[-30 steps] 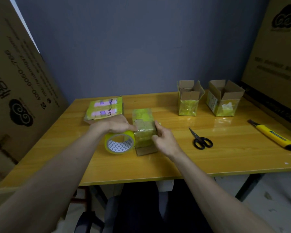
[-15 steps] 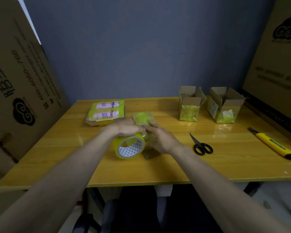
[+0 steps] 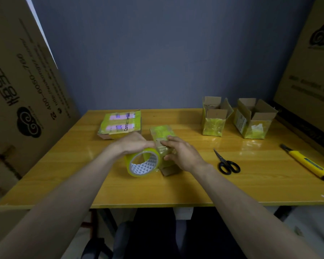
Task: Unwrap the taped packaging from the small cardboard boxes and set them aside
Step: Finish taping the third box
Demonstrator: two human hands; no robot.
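Gripping tape roll from above: left hand, fingers curled; right hand clasping taped box.

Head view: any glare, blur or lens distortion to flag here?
Head view: dim overall; glare patches on the table in front of the two open boxes; wide-angle bending leans the big side cartons inward; forearms at the bottom edge look soft; left hand and tape roll stay readable.

Yellow wooden table against a plain blue-grey wall, large printed cardboard sheets leaning left and right of the table, pale floor beneath the table, dim lighting
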